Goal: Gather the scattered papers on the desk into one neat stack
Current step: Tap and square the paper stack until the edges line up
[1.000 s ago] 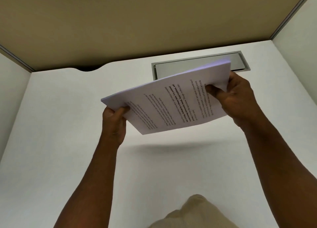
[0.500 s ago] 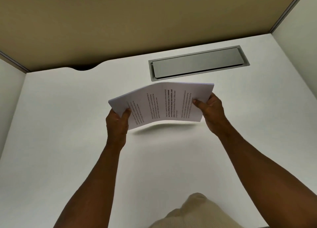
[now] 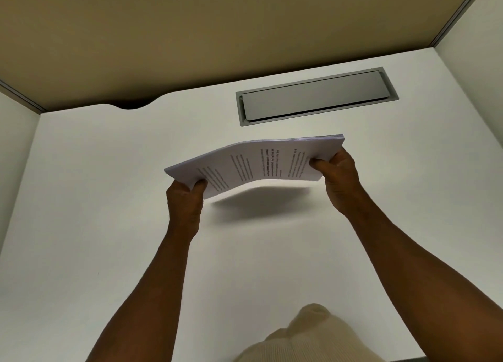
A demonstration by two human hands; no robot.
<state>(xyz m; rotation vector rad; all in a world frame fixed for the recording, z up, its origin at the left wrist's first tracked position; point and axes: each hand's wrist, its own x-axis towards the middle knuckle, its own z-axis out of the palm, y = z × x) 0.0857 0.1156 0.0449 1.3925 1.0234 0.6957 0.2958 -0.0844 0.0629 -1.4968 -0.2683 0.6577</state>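
A stack of white printed papers (image 3: 255,164) hangs just above the white desk (image 3: 109,225), bowed upward in the middle, with a shadow under it. My left hand (image 3: 185,201) grips the stack's near left corner, thumb on top. At the right end, my right hand (image 3: 337,176) pinches the stack's edge. The sheets' edges look lined up at the right end. I see no loose papers elsewhere on the desk.
A grey metal cable hatch (image 3: 315,96) is set into the desk behind the stack. A tan partition (image 3: 217,29) closes the back and white panels stand at both sides. A cutout notch (image 3: 133,105) sits at the desk's back left edge. My beige trouser knee (image 3: 313,337) shows at the bottom.
The stack has come down from a raised, tilted hold to just above the desk, and both hands have moved lower and away from me with it.
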